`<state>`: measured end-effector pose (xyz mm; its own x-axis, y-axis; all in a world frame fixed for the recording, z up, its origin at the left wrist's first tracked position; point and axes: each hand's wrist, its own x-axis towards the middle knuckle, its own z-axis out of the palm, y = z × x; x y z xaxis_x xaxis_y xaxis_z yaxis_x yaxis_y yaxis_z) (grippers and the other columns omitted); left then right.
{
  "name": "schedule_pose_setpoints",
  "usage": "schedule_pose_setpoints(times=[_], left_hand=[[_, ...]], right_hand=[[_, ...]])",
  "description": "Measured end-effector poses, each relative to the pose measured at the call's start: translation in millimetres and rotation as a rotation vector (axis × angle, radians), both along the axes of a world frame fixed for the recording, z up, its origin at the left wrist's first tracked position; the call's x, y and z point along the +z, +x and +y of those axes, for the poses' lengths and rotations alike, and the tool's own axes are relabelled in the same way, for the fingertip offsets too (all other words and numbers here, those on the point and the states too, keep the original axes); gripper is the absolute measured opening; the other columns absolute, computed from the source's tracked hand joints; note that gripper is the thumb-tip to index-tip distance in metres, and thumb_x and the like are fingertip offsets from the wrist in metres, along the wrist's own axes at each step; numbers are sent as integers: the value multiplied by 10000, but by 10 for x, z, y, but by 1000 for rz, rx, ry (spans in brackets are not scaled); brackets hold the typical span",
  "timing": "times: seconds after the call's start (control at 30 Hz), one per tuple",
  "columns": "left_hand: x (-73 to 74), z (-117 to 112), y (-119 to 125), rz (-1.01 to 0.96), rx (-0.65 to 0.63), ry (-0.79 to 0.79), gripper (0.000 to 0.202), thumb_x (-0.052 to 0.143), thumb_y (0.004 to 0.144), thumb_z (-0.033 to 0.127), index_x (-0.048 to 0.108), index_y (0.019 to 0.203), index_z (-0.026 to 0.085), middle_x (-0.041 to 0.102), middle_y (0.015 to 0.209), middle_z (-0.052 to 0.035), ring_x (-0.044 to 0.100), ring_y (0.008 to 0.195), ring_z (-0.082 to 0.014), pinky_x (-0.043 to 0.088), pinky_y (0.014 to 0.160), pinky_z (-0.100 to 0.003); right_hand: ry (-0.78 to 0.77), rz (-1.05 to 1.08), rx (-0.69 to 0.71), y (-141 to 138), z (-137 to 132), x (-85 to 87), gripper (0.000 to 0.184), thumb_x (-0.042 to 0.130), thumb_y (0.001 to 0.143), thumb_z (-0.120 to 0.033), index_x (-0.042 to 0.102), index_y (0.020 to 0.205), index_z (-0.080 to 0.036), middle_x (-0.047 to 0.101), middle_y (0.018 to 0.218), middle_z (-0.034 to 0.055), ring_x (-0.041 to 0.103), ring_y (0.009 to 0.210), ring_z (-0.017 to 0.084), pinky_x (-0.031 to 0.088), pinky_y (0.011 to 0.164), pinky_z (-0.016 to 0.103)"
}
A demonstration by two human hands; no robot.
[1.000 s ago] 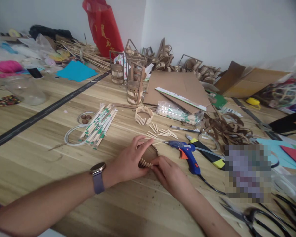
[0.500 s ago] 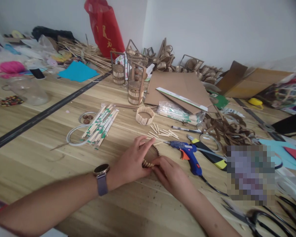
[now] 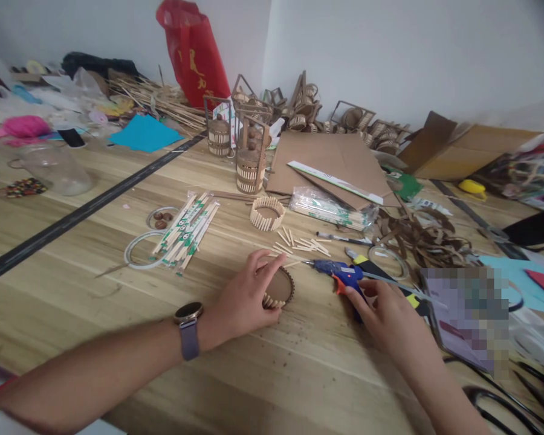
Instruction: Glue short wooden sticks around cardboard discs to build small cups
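My left hand (image 3: 238,299), with a watch (image 3: 188,329) on its wrist, grips a small round cardboard basket (image 3: 283,283) between thumb and fingers. Short wooden sticks line part of its wall; the side under my fingers is hidden. To the right, my right hand (image 3: 392,317) has its fingers around the handle of a blue glue gun (image 3: 333,267) with an orange trigger, which lies on the table, nozzle pointing left. Loose cut sticks (image 3: 303,244) lie just beyond the gun's nozzle. Behind them stands a finished-looking ring of upright sticks (image 3: 266,214).
Packaged chopsticks (image 3: 188,232) and tape rolls (image 3: 140,251) lie at left. A utility knife (image 3: 411,297), a blurred-out flat object (image 3: 466,320) and black-handled scissors (image 3: 494,405) are at right. Cardboard (image 3: 330,160) and small lidded baskets (image 3: 250,169) stand behind.
My right hand has left the basket and moved right onto the glue gun's handle. The left hand keeps its hold on the basket in nearly the same place.
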<state>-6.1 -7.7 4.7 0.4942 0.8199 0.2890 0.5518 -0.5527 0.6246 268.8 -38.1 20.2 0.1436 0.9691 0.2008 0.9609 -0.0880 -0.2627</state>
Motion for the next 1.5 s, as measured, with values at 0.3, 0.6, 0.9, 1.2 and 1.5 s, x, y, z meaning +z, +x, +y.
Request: schedule_pose_setpoints(times=[0.3, 0.6, 0.9, 1.2, 1.5], left_hand=[[-1, 4, -16, 11, -12, 17, 955, 711, 678, 117, 204, 1464, 309, 299, 1448, -131, 453, 1294, -315, 455, 1049, -478], [6, 0, -17, 26, -7, 19, 924, 699, 689, 128, 219, 1461, 291, 299, 1446, -128, 436, 1308, -308, 459, 1055, -462], [16, -1, -24, 15, -16, 15, 933, 710, 692, 120, 216, 1461, 307, 308, 1440, -121, 409, 1331, -318, 434, 1072, -488], [24, -1, -21, -3, -7, -14, 926, 712, 690, 124, 233, 1460, 313, 307, 1449, -129, 475, 1268, -321, 453, 1045, -500], [18, 3, -23, -4, -9, -3, 954, 723, 685, 120, 213, 1469, 307, 290, 1452, -133, 459, 1283, -318, 446, 1058, -503]], right_hand=[[-73, 108, -22, 55, 5, -85, 343, 532, 823, -460, 660, 948, -166, 695, 848, 124, 673, 751, 285, 521, 686, 405], [-216, 1079, -42, 24, -87, 186, 343, 776, 657, -428, 644, 869, -192, 638, 726, 12, 589, 648, 172, 470, 596, 280], [-329, 1146, -7, -123, -297, 145, 432, 805, 599, -568, 688, 722, -171, 588, 591, 4, 520, 526, 143, 438, 490, 270], [-295, 700, 255, -210, -251, 117, 364, 689, 741, -523, 755, 942, -227, 773, 917, 70, 705, 868, 279, 579, 807, 404], [-303, 532, 384, -236, -244, 40, 272, 640, 776, -472, 693, 769, -206, 702, 699, 46, 663, 644, 215, 561, 585, 301]])
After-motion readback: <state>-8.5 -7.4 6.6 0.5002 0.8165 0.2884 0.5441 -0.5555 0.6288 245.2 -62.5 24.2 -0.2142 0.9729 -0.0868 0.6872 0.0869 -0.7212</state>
